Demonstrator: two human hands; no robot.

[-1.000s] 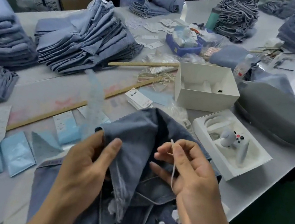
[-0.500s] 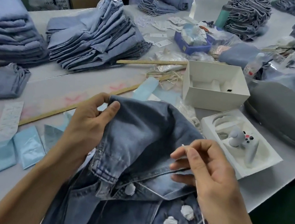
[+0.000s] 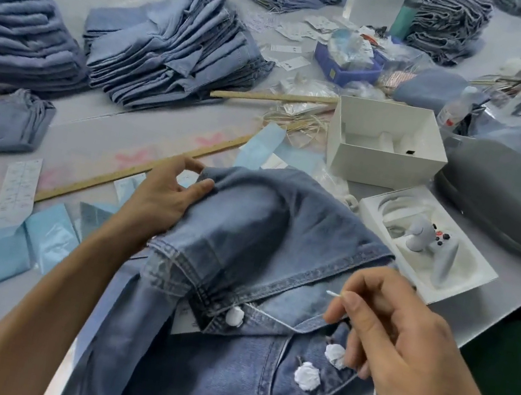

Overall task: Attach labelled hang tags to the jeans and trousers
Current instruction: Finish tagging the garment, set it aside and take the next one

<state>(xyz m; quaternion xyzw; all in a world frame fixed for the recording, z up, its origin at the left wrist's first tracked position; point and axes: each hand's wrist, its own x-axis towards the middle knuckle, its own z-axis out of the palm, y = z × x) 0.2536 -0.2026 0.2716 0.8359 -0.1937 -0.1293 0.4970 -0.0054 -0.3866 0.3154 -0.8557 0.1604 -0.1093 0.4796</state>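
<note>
Several denim stacks (image 3: 169, 52) crowd the grey table (image 3: 95, 140); left fingers (image 3: 198, 186) clamp jeans (image 3: 263, 232), right fingers (image 3: 351, 304) pinch string (image 3: 334, 294).

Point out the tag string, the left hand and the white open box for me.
tag string (image 3: 334, 294): head view, on the white tip sticking out of the right hand's pinch.
left hand (image 3: 161, 200): head view, on its back.
white open box (image 3: 379, 167): head view, on its front wall.

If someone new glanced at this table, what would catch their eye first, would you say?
Probably the denim garment bunched at the near edge, the left hand gripping its fold and the right hand pinching a white string. Behind it, stacks of folded jeans fill the table.
</note>
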